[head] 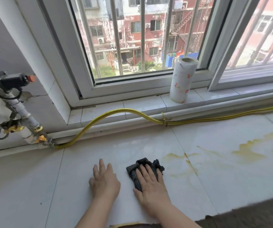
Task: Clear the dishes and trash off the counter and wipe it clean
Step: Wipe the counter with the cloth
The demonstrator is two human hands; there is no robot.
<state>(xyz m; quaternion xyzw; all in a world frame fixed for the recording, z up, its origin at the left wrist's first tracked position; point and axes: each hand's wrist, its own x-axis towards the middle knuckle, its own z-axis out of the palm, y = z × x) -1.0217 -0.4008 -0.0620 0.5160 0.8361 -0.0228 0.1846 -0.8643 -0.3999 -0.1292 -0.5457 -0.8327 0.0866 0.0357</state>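
on white counter (214,162), near edge: my right hand (150,183) flat, fingers straight, pressing dark cloth (134,175); left hand (104,180) spread beside. cloth likely soft, light, bunches; best pressed from top. yellow stains (247,153) to right.

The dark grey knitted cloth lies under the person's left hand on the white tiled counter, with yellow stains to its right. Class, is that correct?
In the head view the dark grey knitted cloth lies under the right hand, not the left hand, flat beside it. It is on the white tiled counter, with yellow stains to its right.
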